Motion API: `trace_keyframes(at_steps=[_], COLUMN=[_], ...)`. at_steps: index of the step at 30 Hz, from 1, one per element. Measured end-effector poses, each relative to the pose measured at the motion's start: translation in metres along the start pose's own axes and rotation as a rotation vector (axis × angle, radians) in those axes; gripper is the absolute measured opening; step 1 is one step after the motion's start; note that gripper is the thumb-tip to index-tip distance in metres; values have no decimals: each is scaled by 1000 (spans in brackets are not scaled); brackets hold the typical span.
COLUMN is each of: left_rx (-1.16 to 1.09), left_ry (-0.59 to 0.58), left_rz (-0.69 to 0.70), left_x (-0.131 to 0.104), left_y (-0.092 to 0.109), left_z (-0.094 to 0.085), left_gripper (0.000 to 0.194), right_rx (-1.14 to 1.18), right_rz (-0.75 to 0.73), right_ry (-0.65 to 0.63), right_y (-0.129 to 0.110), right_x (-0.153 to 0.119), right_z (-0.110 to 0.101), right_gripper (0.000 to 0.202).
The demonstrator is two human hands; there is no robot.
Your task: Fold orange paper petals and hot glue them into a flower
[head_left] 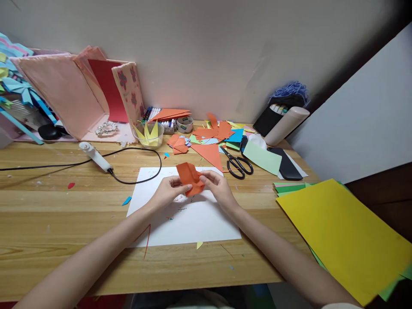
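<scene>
Above the upper half of a white sheet [199, 223], near the middle of the bench [64, 240], a piece of folded orange paper [186, 173] is held up between two bare hands. The left hand [168, 191] has its grip on the lower left side, the thumb lying across the front of the paper and the fingers behind it. The right hand [220, 187] has its grip on the right edge, pinching it between thumb and fingertips. Creases run across the paper.

Just beyond the white sheet, an orange triangle [210, 155] lies with one corner reaching the sheet's top edge. To its right are black-handled scissors [232, 159], their blades pointing away and to the left. A pale green sheet [262, 158] lies partly over a flat black object [289, 165]. Behind the triangle is a heap of cut paper [212, 131], mostly orange with some blue and green, and to its left a roll of tape [184, 125] and a clear cup [157, 142] with pointed yellow paper [148, 133] in it.

On the left, a white handheld tool [95, 156] with a black cord [141, 148] lies in front of an open pink box [61, 86]. At the right end, a large yellow sheet [344, 231] rests on top of green ones. Small paper scraps dot the wood around the white sheet.
</scene>
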State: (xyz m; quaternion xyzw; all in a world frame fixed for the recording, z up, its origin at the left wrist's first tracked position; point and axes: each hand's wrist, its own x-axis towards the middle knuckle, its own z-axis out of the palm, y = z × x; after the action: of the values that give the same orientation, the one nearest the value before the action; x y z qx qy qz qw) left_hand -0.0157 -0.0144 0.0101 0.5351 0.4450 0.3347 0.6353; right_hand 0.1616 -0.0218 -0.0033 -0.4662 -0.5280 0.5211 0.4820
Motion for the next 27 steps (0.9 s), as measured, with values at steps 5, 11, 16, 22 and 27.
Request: trace_keyframes(at_steps=[5, 11, 16, 22, 27], left_rx=[41, -76, -218, -254, -211], left_ry=[-98, -40, -53, -24, -12], left_rz=[-8, -69, -155, -121, -75], left_x=[-1, 1, 2, 3, 3], left_y=[1, -5, -8, -11, -12], left_z=[2, 4, 5, 4, 2], left_gripper=[33, 38, 36, 39, 40], right_rx=[-5, -182, -455, -699, -817], right_rz=[-57, -202, -333, -503, -628], right_ry=[12, 95, 27, -86, -171], right_y=[-4, -1, 3, 8, 11], right_x=[2, -1, 0, 4, 7], right_z=[-3, -1, -6, -15, -20], right_gripper=[25, 27, 34, 41, 42])
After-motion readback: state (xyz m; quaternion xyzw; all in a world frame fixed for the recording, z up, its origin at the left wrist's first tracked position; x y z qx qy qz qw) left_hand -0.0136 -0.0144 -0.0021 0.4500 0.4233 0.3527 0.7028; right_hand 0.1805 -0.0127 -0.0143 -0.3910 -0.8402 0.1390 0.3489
